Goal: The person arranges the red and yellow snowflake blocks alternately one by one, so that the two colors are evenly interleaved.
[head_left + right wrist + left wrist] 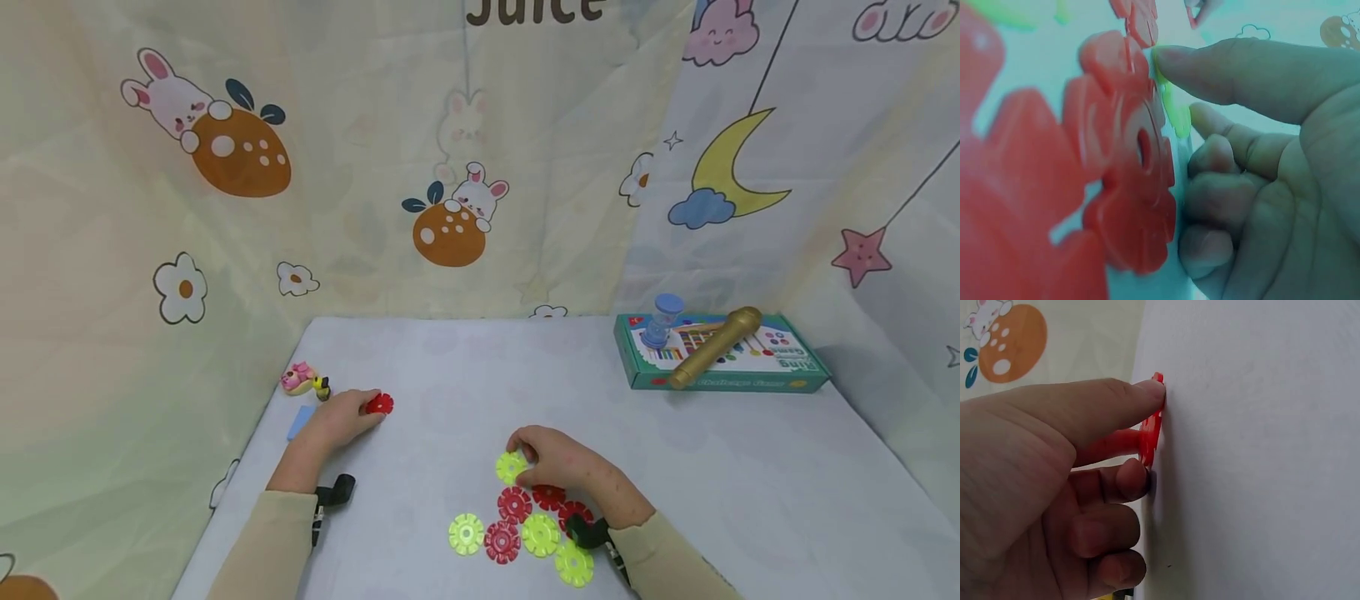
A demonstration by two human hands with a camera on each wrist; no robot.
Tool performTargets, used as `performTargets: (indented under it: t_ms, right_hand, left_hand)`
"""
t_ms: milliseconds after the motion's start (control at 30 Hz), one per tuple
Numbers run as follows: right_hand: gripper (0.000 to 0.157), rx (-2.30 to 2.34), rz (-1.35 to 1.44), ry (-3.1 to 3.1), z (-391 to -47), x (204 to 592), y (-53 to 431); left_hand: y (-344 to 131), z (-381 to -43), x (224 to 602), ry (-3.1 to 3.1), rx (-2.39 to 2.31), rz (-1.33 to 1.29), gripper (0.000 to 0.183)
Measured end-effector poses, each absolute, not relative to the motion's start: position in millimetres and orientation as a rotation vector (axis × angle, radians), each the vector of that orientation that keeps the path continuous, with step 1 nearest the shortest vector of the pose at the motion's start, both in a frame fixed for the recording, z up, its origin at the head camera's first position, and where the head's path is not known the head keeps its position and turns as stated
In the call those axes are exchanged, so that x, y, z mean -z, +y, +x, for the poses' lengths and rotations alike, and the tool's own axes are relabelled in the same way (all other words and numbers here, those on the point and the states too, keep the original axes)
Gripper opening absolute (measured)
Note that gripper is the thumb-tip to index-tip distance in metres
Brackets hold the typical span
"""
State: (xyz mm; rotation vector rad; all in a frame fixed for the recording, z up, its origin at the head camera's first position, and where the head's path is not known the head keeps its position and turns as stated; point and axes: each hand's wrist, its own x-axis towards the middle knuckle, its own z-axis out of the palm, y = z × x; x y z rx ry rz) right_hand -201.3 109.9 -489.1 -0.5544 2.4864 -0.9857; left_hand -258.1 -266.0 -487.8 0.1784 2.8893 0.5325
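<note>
Between thumb and fingers, my left hand [339, 422] holds a red notched flower-shaped building disc [381, 404] at the left of the table. The left wrist view shows that red disc [1156, 422] edge-on under the thumb. My right hand [564, 460] pinches a yellow-green disc [511, 467] of the same kind by its edge. Just in front of it lies a loose group of red discs [514, 505] and yellow-green discs [540, 535], partly covered by the right wrist. Large red discs [1125, 150] fill the left of the right wrist view, beside the pinched yellow-green disc [1177, 112].
A green game box [720, 379] stands at the back right, with a gold toy microphone [716, 347] and a blue sand timer [662, 322] on top. Near the left edge are a pink toy figure [297, 378], a small yellow-and-black toy [322, 387] and a blue piece [300, 422].
</note>
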Motion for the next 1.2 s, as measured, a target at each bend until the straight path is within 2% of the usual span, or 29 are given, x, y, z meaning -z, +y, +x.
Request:
performTargets:
  t_ms: [233,533,900,1200]
  right_hand:
    - [0.038,0.96,-0.517,2.505,-199,487,106]
    - [0.022,1.191,-0.535,2.425,-205,478,107]
    - [0.045,1.466,-0.41,2.345,-235,442,63]
    - [0.048,1.538,-0.262,2.384,-264,456,-10]
  left_hand:
    - [-273,-260,495,2.85,-0.716,0.119,0.062]
    - [-279,-261,495,2.822,-0.8,0.084,0.06]
    - [-279,-261,492,2.79,-0.842,0.129,0.06]
    - [-278,-261,491,2.81,-0.819,0.113,0.057]
